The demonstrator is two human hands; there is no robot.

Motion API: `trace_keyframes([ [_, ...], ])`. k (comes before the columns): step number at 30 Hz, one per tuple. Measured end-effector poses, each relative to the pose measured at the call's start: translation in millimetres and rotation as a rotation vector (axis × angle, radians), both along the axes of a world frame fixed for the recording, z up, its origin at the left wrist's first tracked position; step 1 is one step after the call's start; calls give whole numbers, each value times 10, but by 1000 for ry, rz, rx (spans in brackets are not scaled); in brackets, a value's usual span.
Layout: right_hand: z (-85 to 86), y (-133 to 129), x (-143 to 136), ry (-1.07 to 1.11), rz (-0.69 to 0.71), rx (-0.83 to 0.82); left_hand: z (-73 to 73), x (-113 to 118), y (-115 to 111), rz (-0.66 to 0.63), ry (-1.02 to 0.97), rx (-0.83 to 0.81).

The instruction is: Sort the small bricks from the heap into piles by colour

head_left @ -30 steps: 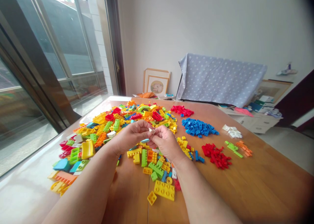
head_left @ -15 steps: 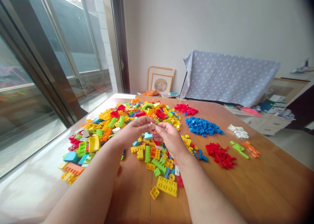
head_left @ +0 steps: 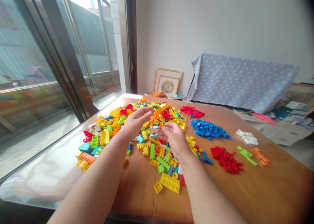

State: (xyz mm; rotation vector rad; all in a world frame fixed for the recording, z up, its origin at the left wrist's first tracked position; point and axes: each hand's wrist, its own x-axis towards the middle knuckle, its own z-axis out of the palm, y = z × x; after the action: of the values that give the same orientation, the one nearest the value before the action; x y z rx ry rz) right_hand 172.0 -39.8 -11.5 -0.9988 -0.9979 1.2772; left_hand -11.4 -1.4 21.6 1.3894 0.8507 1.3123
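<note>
My left hand [head_left: 139,120] hovers over the heap of mixed toy bricks [head_left: 114,114], fingers stretched out and slightly apart from the thumb, with nothing visible in it. Lower and to its right is my right hand [head_left: 174,136], its thumb and fingers curled together over the near part of the heap. What it pinches, if anything, is too small to make out. A small whitish piece [head_left: 154,129] shows just left of those fingertips; I cannot tell whether it is held or lying on the bricks. A yellow eight-stud brick [head_left: 170,182] lies near my right forearm.
Sorted piles lie on the wooden table [head_left: 208,194]: blue pieces [head_left: 209,129], red pieces [head_left: 227,160], more red [head_left: 192,111], white [head_left: 247,137], green [head_left: 247,155] and orange [head_left: 260,156]. Glass doors [head_left: 36,70] stand left; a dotted cloth [head_left: 242,80] hangs behind.
My hands were together around a small white piece and have come apart. The left has moved up and away, its fingers opened. The view has turned slightly left.
</note>
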Motion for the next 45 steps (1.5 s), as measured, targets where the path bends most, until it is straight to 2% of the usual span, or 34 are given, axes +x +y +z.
trace_keyframes([
  [5, 30, -80, -34, -70, 52, 15, 114, -59, 82, 96, -333, 60],
  [11, 61, -220, -97, -186, 228, 84, 276, -272, 201, 208, -575, 44],
  [16, 66, -301, -139, -250, 342, 119, 400, -483, 214, 309, -649, 24],
  [20, 65, -307, -125, -286, 325, 130, 410, -650, 63, 371, -583, 12],
  [24, 71, -283, -83, -291, 262, 130, 259, -890, -262, 446, -371, 82],
  [27, 69, -268, -60, -296, 213, 127, 93, -1113, -603, 546, -94, 123],
  [32, 44, -265, -49, -324, 181, 126, -142, -1468, -1240, 625, 559, 164],
  [35, 37, -274, -53, -340, 177, 136, -313, -1585, -1520, 557, 986, 164],
  [37, 35, -284, -64, -370, 174, 150, -445, -1596, -1618, 471, 1197, 152],
  [40, 25, -307, -98, -419, 179, 163, -594, -1510, -1648, 415, 1355, 112],
  [42, 12, -327, -128, -435, 185, 175, -626, -1401, -1621, 399, 1380, 111],
  [45, -13, -357, -171, -458, 197, 210, -595, -1190, -1560, 378, 1368, 119],
])
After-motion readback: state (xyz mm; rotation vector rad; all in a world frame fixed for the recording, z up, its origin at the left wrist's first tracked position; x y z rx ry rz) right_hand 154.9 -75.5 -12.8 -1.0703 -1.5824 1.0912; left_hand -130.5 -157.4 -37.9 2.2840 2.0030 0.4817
